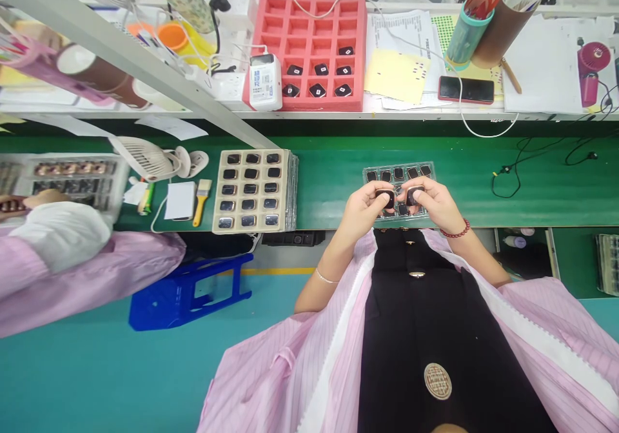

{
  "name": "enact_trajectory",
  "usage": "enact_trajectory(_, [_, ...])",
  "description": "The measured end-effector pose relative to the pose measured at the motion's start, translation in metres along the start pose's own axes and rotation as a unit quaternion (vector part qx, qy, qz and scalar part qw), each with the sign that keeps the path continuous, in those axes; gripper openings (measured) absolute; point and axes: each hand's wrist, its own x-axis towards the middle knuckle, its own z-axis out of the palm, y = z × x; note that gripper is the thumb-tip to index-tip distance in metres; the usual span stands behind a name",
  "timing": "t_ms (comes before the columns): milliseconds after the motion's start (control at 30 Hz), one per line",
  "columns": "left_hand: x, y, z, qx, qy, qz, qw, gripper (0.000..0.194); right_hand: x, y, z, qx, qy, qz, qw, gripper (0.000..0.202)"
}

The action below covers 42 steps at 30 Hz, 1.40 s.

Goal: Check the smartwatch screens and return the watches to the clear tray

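My left hand (363,207) is closed on a dark, rounded-square watch case (385,199) with a shiny metallic rim. A second, similar watch case (414,195) is pinched between the thumb and fingers of my right hand (436,202). Both pieces are held side by side, a little apart, with their dark faces up. Under my hands lies a clear plastic tray (368,173) with several dark square pieces in its pockets; my hands hide part of it. To the left stands a stack of cream trays (232,222), the top one filled with similar pieces.
A red foam tray (356,33) on the upper shelf holds several dark pieces. A phone (465,90) lies near the shelf edge. Left on the green bench (329,188) are a brush (202,202) and a white fan (145,159). A co-worker's sleeve (72,233) is at far left; a blue stool (164,297) stands below.
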Motion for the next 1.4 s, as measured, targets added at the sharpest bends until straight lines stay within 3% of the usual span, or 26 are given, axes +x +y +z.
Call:
enact_trajectory(167, [0.003, -0.007, 0.0, -0.005, -0.009, 0.015, 1.0, 0.028, 0.002, 0.003, 0.002, -0.008, 0.024, -0.004, 1.0, 0.031])
enact_trajectory(300, [0.003, -0.007, 0.002, -0.007, 0.01, 0.031, 0.999, 0.045, 0.001, 0.002, 0.001, -0.006, 0.006, -0.005, 1.0, 0.042])
enact_trajectory(467, [0.003, -0.006, 0.002, 0.003, 0.001, 0.008, 1.0, 0.028, -0.001, -0.002, -0.001, -0.04, 0.033, -0.011, 0.999, 0.025])
enact_trajectory(533, [0.003, -0.007, 0.002, 0.004, -0.005, 0.008, 1.0, 0.033, -0.001, -0.003, 0.0, -0.061, 0.046, -0.031, 0.997, 0.021])
enact_trajectory(700, [0.003, -0.008, 0.002, -0.011, 0.004, 0.018, 1.0, 0.034, -0.003, 0.0, -0.001, -0.041, -0.021, -0.025, 0.999, 0.037])
enact_trajectory(800, [0.002, -0.008, 0.003, -0.024, 0.011, 0.031, 0.999, 0.027, -0.003, 0.002, -0.002, -0.038, -0.036, -0.034, 0.998, 0.037])
enact_trajectory(867, [0.001, -0.008, 0.003, -0.025, 0.01, 0.036, 0.999, 0.034, -0.003, 0.004, -0.003, -0.038, -0.042, -0.04, 0.998, 0.042])
enact_trajectory(967, [0.0, -0.009, 0.001, -0.024, -0.002, 0.037, 0.999, 0.044, -0.003, 0.005, -0.002, -0.03, -0.037, -0.032, 0.998, 0.043])
enact_trajectory(1067, [-0.002, -0.01, -0.002, -0.019, -0.012, 0.025, 0.999, 0.027, -0.003, 0.004, -0.001, -0.007, -0.024, -0.009, 1.0, 0.029])
enact_trajectory(1300, [-0.005, -0.011, -0.007, -0.025, -0.013, 0.028, 0.999, 0.048, -0.004, 0.007, 0.002, -0.011, -0.022, -0.031, 0.999, 0.04])
enact_trajectory(1400, [-0.006, -0.013, -0.008, -0.021, -0.019, 0.025, 0.999, 0.032, -0.005, 0.008, 0.002, 0.004, -0.023, -0.02, 1.0, 0.03])
